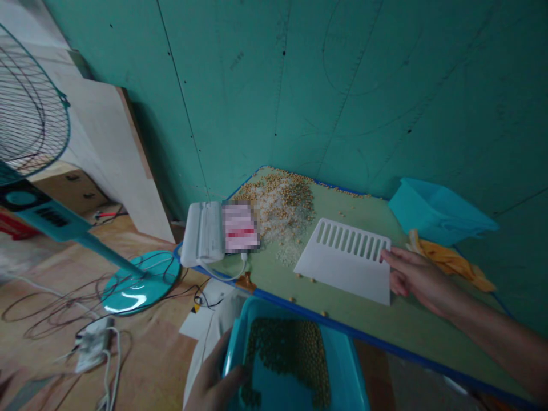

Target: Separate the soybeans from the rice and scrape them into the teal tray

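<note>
My left hand (pixel 214 382) grips the left rim of a teal plastic basin (pixel 342 371) that holds a layer of yellow-green beans (pixel 291 354); the basin sits just below the table's front edge. My right hand (pixel 417 277) holds the right edge of a flat white slotted scraper (pixel 346 260) lying on the green table top (pixel 406 325), thumb on top and fingers curled under. A mixed pile of beans and white grains (pixel 282 208) lies at the table's far left corner, left of the scraper.
A white device (pixel 203 231) with a cable and a small package (pixel 240 227) sit at the table's left edge. A second teal basin (pixel 436 211) and yellow cloth (pixel 449 260) are at the right. A standing fan (pixel 51 188) and cables (pixel 64 308) occupy the floor at left.
</note>
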The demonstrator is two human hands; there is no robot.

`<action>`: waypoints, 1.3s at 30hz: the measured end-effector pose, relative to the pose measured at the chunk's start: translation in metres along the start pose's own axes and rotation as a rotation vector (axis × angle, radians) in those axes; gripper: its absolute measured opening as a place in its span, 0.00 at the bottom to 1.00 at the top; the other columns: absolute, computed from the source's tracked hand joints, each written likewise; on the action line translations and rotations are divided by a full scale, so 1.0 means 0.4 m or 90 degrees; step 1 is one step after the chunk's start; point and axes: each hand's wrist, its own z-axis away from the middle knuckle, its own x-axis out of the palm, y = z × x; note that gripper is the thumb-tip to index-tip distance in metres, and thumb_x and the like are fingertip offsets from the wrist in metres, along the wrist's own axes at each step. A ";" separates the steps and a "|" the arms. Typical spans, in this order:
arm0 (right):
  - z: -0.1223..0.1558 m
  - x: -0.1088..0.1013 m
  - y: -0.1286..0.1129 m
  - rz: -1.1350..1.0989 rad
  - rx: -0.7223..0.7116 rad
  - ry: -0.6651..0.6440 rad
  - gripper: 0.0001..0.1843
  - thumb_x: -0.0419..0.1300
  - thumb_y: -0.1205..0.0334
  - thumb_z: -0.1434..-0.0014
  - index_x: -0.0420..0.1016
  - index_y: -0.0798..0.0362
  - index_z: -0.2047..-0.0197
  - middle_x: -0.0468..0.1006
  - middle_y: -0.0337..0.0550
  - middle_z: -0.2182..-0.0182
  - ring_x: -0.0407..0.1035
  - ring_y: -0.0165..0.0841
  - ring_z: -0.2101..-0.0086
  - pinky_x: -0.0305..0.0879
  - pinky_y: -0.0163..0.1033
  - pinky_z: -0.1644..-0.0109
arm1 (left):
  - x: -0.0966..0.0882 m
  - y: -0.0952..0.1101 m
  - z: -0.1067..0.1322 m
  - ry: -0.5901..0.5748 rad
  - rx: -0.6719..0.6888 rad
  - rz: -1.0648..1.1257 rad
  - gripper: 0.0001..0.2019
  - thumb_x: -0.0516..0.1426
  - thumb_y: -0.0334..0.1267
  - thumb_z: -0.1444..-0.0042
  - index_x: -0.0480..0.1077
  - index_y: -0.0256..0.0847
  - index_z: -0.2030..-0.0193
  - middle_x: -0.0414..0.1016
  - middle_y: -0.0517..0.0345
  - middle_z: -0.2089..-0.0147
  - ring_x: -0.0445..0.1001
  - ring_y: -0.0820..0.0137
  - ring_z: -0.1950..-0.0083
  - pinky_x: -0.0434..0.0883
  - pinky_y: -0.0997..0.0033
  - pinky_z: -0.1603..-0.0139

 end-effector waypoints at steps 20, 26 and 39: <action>0.108 0.076 -0.011 0.110 0.061 -0.082 0.20 0.45 0.41 0.45 0.60 0.51 0.68 0.62 0.30 0.93 0.56 0.27 0.87 0.51 0.34 0.77 | 0.024 0.050 0.041 -0.048 -0.026 -0.028 0.24 0.58 0.32 0.58 0.67 0.45 0.50 0.77 0.61 0.52 0.69 0.57 0.47 0.65 0.63 0.46; 0.155 0.100 -0.002 0.193 0.047 -0.169 0.20 0.45 0.42 0.44 0.63 0.50 0.71 0.63 0.31 0.91 0.60 0.28 0.85 0.56 0.35 0.74 | 0.028 0.049 0.037 -0.050 -0.044 -0.040 0.27 0.57 0.34 0.57 0.63 0.41 0.46 0.74 0.55 0.48 0.67 0.56 0.45 0.64 0.61 0.45; -0.049 -0.061 -0.013 -0.094 -0.079 0.119 0.21 0.63 0.45 0.59 0.63 0.51 0.71 0.63 0.28 0.85 0.53 0.21 0.88 0.48 0.31 0.84 | 0.025 0.045 0.033 -0.031 -0.038 0.001 0.23 0.60 0.35 0.60 0.70 0.45 0.53 0.79 0.58 0.54 0.71 0.51 0.50 0.67 0.56 0.48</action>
